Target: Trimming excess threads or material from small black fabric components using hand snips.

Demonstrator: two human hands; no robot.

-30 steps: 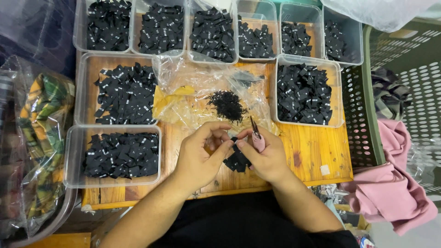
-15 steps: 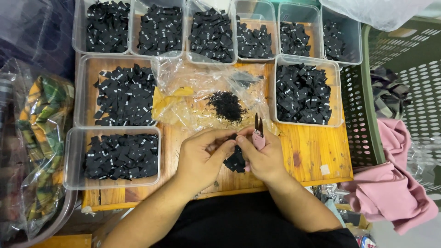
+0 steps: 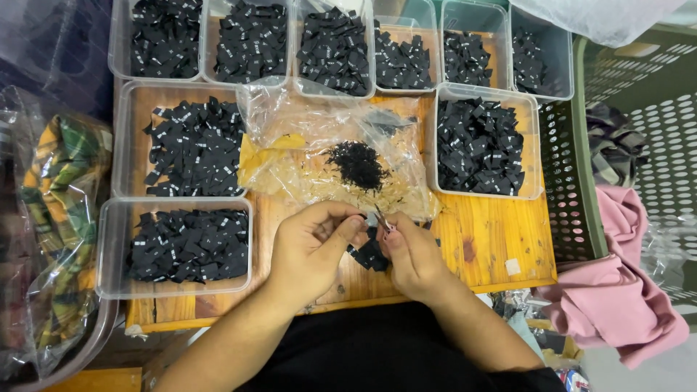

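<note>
**Hands lower on the board, snips at the black tags**

Both hands have slid slightly toward the near edge of the wooden board (image 3: 479, 247) since the earlier frames, and the small snips (image 3: 382, 220) now sit closer to the left thumb.

A little cluster of black fabric tags (image 3: 370, 254) lies directly under and between the 2 hands, touching the fingertips of both. The left hand (image 3: 314, 247) is curled, thumb and forefinger pinched shut on 1 small black tag at their tips. The right hand (image 3: 412, 254) is closed around the snips, whose thin metal blades point up and away from the fingers; whether the blades are parted cannot be told.

Just beyond the fingertips lies a crinkled clear plastic bag (image 3: 305, 138) carrying a heap of fine black thread trimmings (image 3: 356, 164). Clear plastic trays (image 3: 116, 247) of flat, square black tags with small white marks stand left of the left hand, beyond the bag and right of the right hand. Further right are a green perforated basket (image 3: 573, 181) and a soft pink cloth (image 3: 617, 305).
</note>
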